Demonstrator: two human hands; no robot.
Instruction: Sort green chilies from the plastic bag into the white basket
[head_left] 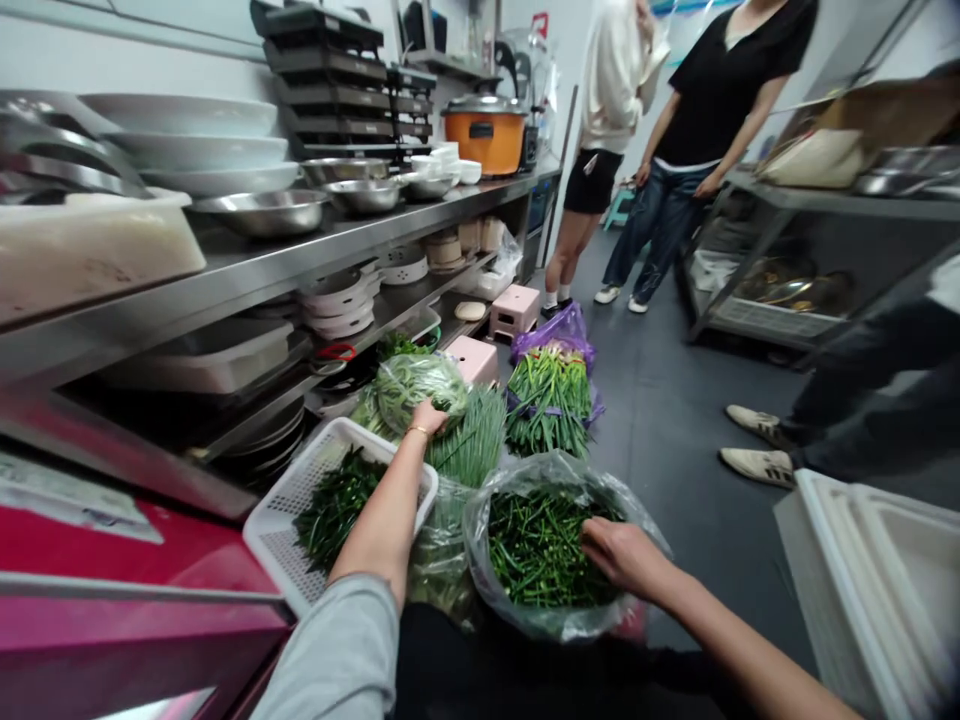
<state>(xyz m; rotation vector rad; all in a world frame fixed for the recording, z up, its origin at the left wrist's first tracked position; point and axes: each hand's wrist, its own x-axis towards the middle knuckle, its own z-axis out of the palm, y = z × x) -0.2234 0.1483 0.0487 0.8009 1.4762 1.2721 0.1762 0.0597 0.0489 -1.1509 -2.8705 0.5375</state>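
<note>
My left hand (pixel 427 418) reaches forward, its fingers drawn together against a clear plastic bag of pale greens (pixel 416 380); what they grip is hidden. Below that arm, a white perforated basket (pixel 262 535) holds dark green leafy stalks (pixel 337 505). My right hand (pixel 619 552) is over the right side of an open clear plastic bag (pixel 517 618) filled with cut green stems (pixel 536 560). Its fingers are curled, and anything inside them cannot be made out. Long thin green stalks (pixel 472 435) lie between the two bags.
Bunched green onions (pixel 551 395) lie on a purple bag (pixel 574 335) ahead. Pink stools (pixel 514 310) stand beyond. A steel shelf (pixel 360 235) with bowls runs along the left. White bins (pixel 847 560) are at right. Two people (pixel 705 110) stand ahead; another person's shoes (pixel 757 465) show at right.
</note>
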